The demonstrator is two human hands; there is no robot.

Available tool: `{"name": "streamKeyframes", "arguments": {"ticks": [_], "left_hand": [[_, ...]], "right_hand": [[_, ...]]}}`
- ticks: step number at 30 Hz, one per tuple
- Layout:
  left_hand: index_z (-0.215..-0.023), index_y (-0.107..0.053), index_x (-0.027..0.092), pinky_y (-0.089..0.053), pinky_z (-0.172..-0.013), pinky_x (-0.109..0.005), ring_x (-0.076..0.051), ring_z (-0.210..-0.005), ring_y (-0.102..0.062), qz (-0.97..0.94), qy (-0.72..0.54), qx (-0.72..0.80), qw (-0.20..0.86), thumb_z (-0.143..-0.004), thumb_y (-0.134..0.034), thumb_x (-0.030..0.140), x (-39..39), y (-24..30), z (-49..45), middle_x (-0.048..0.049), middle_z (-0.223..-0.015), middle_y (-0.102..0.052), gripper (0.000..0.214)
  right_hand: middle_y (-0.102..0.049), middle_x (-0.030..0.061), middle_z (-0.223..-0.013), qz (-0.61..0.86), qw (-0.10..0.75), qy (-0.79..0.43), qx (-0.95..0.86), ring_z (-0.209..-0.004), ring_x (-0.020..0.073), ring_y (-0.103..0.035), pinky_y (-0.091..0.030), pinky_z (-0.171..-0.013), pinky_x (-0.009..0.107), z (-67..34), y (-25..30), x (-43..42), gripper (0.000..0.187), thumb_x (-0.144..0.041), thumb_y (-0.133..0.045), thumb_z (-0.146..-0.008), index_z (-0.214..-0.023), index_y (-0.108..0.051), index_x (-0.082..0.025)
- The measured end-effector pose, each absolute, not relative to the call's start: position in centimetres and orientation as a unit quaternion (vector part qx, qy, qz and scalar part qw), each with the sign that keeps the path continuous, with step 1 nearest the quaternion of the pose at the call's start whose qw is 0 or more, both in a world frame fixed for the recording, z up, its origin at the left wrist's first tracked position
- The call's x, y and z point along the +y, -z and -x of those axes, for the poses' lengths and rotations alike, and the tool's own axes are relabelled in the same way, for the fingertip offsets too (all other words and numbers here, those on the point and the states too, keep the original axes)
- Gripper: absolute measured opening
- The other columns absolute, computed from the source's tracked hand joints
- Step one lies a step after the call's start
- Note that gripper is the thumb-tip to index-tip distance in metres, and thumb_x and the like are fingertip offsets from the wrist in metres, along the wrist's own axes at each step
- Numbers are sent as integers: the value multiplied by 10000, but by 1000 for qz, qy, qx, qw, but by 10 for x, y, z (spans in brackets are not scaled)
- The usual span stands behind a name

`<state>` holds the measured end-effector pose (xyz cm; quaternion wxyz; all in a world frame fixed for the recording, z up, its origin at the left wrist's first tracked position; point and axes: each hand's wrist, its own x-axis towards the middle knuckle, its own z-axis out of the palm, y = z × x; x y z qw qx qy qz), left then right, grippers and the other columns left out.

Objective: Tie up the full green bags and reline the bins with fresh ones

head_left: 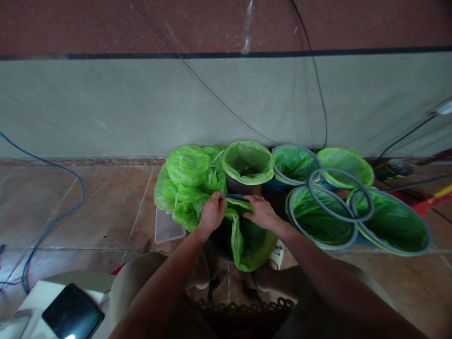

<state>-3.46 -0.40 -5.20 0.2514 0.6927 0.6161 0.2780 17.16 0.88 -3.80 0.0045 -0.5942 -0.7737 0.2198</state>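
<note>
While I watch remotely, the left hand [212, 211] is pinched on the top edge of a green bag [252, 254] and the right hand [262, 213] grips that edge too, farther right. Bag sits between and below both, at the mouth of a blue bin [219, 242], draping over its near side; its long fold runs front to back, loose bulk nearer the right hand. Left: bulging green bags [189, 167], clear box [168, 227]. Behind: a lined bin [243, 188]. Right: ringed bins [323, 246], loose grey ring [371, 202] across them. No brands, labels or writing I can read.
</note>
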Motion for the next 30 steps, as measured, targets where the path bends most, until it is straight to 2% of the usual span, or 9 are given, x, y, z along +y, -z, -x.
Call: {"name": "streamKeyframes", "arguments": {"ticks": [3, 5, 8, 11, 14, 18, 22, 25, 30], "left_hand": [[-979, -536, 191, -486, -869, -305, -163, -901, -614, -706, -291, 591, 261, -905, -469, 225, -9, 46, 25, -45, -940, -625, 105], [-1144, -508, 176, -477, -934, -354, -215, -1057, -596, -689, -298, 611, 251, -858, -583, 350, -14, 46, 19, -96, -1098, -615, 343], [-1414, -299, 138, -437, -1012, -424, -316, -1281, -483, -616, -280, 684, 272, -714, -724, 537, -23, 49, 10, -212, -1371, -469, 911], [-1484, -153, 139, -411, -1035, -455, -359, -1329, -443, -546, -245, 724, 343, -698, -708, 618, -34, 51, 1, -269, -1443, -384, 1074], [-1488, -130, 150, -400, -1042, -462, -377, -1340, -428, -529, -231, 725, 375, -691, -709, 624, -47, 47, -7, -277, -1453, -364, 1093], [-1473, -173, 153, -429, -1006, -466, -378, -1293, -471, -554, -210, 716, 370, -686, -720, 589, -65, 37, -18, -249, -1386, -424, 1053], [-1346, -350, 189, -427, -1028, -452, -326, -1228, -517, -617, -221, 690, 308, -682, -732, 526, -81, 30, -28, -161, -1255, -520, 837], [-1252, -416, 182, -443, -1013, -433, -318, -1165, -565, -643, -192, 677, 303, -710, -706, 491, -85, 34, -31, -149, -1179, -584, 689], [-1397, -282, 137, -507, -837, -355, -280, -967, -678, -669, -79, 642, 366, -805, -588, 380, -81, 55, -29, -135, -1045, -685, 710]], "right_hand": [[-681, 114, -1109, 591, 2, -213, -778, -1065, 237, -595, -401, -890, 314, -165, 38, 9, 244, -305, -539, -907, -1064, -683, -188], [-718, 100, -971, 612, -6, -210, -762, -929, 211, -640, -404, -792, 284, -163, 38, 10, 275, -305, -455, -950, -950, -703, -186], [-734, 84, -869, 644, -2, -203, -737, -803, 192, -657, -383, -688, 266, -161, 37, 10, 324, -345, -428, -958, -907, -709, -192], [-740, 90, -863, 666, 4, -184, -723, -800, 193, -666, -378, -672, 262, -159, 37, 11, 351, -354, -415, -957, -875, -712, -187], [-745, 102, -887, 694, 3, -175, -699, -837, 202, -677, -392, -687, 261, -157, 38, 14, 361, -333, -400, -955, -873, -718, -183], [-742, 137, -924, 728, 9, -159, -666, -887, 236, -687, -419, -723, 278, -158, 41, 19, 358, -314, -402, -950, -906, -723, -162], [-740, 150, -923, 747, 19, -148, -648, -881, 250, -690, -435, -729, 288, -156, 44, 21, 340, -298, -416, -939, -937, -724, -152], [-745, 138, -904, 745, 22, -142, -651, -865, 232, -688, -438, -721, 272, -153, 46, 20, 321, -276, -429, -921, -924, -728, -158], [-745, 141, -902, 738, 9, -145, -658, -849, 233, -689, -429, -697, 276, -152, 45, 20, 345, -290, -413, -928, -898, -728, -152]]}}
